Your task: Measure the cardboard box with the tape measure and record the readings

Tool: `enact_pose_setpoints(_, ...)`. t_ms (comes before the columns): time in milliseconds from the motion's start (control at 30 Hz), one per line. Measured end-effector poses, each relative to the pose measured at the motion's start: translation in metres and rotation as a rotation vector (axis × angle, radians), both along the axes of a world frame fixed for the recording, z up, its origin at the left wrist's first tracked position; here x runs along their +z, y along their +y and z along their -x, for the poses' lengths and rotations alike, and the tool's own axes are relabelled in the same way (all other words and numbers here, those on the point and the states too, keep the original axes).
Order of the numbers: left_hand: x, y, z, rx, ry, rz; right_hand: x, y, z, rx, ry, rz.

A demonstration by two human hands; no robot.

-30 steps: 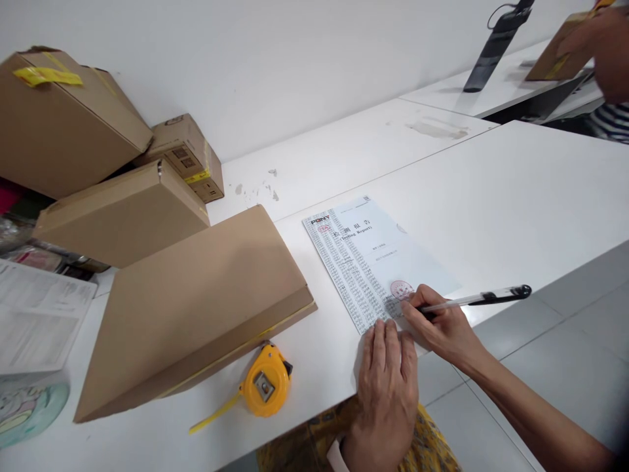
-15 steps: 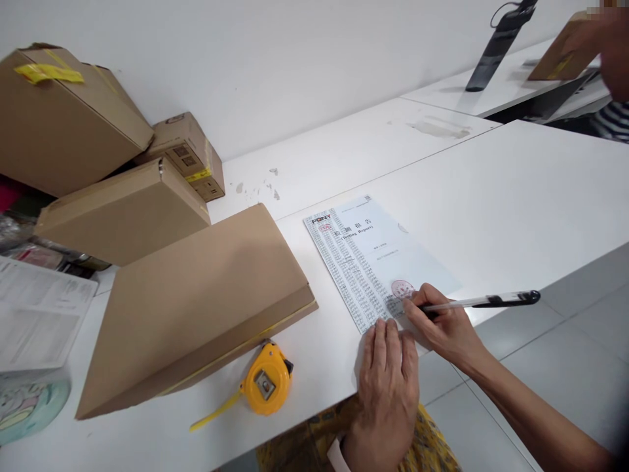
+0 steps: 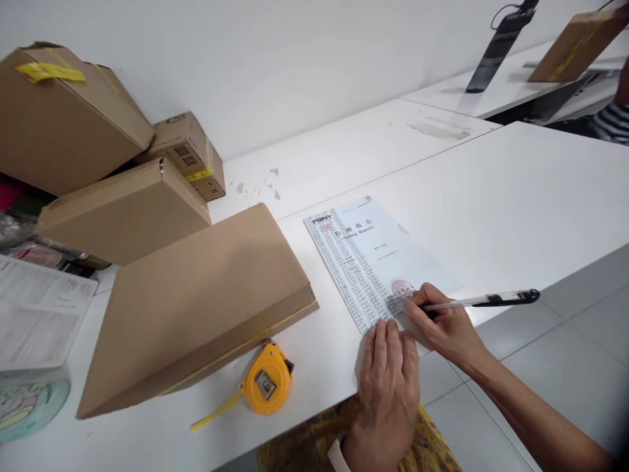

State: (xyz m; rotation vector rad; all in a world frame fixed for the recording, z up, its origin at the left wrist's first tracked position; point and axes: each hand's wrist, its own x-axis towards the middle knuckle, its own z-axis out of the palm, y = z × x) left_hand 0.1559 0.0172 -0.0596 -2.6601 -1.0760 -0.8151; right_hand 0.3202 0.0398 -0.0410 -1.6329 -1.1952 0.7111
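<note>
A printed report sheet [image 3: 373, 255] with a red stamp lies on the white table [image 3: 491, 196] near its front edge. My left hand [image 3: 388, 387] lies flat, fingers stretched out, pressing the sheet's near corner. My right hand [image 3: 445, 324] is closed around a clear pen [image 3: 479, 301] with a black cap. The pen tip touches the paper just below the red stamp.
A large flat cardboard box [image 3: 196, 301] lies left of the sheet, with a yellow tape measure [image 3: 265, 380] in front of it. More boxes [image 3: 98, 164] are stacked at the back left beside papers [image 3: 34, 314]. At the far right another person's striped sleeve [image 3: 612, 121] shows near a box [image 3: 574, 46].
My hands stay in place; the pen's far end has swung slightly right. The other person's hand at the top right has moved away from the box.
</note>
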Motion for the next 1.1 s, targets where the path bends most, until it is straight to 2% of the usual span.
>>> enact_pose_setpoints(133, -0.001, -0.001, 0.000, 0.004, -0.003, 0.003, 0.005, 0.001, 0.000, -0.024, 0.006, 0.003)
enact_pose_setpoints(433, 0.001, 0.000, 0.000, -0.003, 0.002, 0.007, -0.004, 0.000, 0.000, -0.021, -0.018, -0.009)
enact_pose_setpoints(1100, 0.001, -0.001, 0.000, -0.003, 0.011, 0.010, -0.003, -0.001, 0.000, -0.024, -0.025, -0.019)
